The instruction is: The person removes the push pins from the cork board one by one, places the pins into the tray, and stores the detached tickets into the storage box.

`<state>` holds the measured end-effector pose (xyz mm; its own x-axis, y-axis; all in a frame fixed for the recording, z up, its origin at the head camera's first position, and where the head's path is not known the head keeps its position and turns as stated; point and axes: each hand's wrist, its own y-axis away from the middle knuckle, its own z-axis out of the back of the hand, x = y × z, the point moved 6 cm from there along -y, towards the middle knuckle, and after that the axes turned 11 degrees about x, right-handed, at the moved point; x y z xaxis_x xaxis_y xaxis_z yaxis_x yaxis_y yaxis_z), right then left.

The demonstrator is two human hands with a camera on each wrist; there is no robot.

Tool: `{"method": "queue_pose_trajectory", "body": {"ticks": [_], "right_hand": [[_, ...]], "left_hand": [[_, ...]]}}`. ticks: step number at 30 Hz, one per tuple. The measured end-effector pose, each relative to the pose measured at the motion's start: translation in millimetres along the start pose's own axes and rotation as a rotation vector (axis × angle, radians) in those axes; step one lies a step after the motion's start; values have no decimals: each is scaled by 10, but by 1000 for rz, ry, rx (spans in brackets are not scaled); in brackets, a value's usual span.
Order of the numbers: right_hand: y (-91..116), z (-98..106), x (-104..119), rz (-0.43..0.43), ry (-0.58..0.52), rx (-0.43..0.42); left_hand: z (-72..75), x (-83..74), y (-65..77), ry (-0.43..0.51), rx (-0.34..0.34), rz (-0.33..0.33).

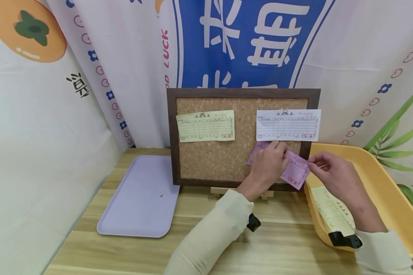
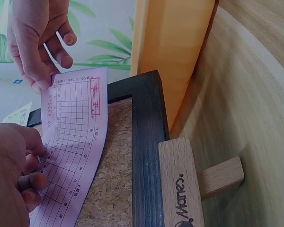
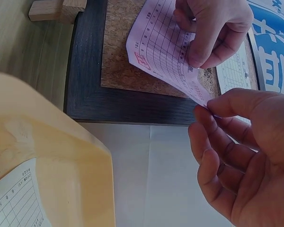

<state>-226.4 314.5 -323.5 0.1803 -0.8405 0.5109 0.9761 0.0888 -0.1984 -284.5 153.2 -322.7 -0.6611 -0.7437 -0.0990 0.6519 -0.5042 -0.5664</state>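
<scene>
A pink receipt slip (image 1: 296, 172) is held up against the lower right of a framed cork board (image 1: 213, 160). With its thumb and fingers my left hand (image 1: 269, 163) pinches the slip near the middle of its upper edge; whether a pin is under those fingers is hidden. My right hand (image 1: 340, 179) pinches the slip's right corner, as the right wrist view shows, its other fingers loosely curled. In the left wrist view the pink slip (image 2: 78, 137) bows slightly away from the cork. A white receipt (image 1: 287, 126) is pinned just above, and a pale yellow-green receipt (image 1: 206, 126) at the left.
A yellow bin (image 1: 382, 183) stands at the right beneath my right forearm, with yellow-green receipts (image 1: 332, 210) inside. On the left lies a lilac tray (image 1: 134, 202) bearing a small pin (image 1: 161, 195). A wooden easel (image 2: 182, 184) supports the board. Printed curtains hang behind.
</scene>
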Motion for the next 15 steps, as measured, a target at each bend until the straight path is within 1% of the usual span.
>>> {"method": "queue_pose_trajectory", "body": {"ticks": [6, 9, 13, 15], "right_hand": [[13, 1, -13, -1, -1, -1], [20, 2, -17, -2, 1, -2], [30, 8, -16, -1, 3, -11], [33, 9, -14, 4, -1, -15]], "left_hand": [[2, -8, -3, -26, -16, 6], [-4, -26, -4, -83, -29, -12], [-15, -60, -2, -187, -33, -57], [-23, -72, -3, -213, -27, -78]]}}
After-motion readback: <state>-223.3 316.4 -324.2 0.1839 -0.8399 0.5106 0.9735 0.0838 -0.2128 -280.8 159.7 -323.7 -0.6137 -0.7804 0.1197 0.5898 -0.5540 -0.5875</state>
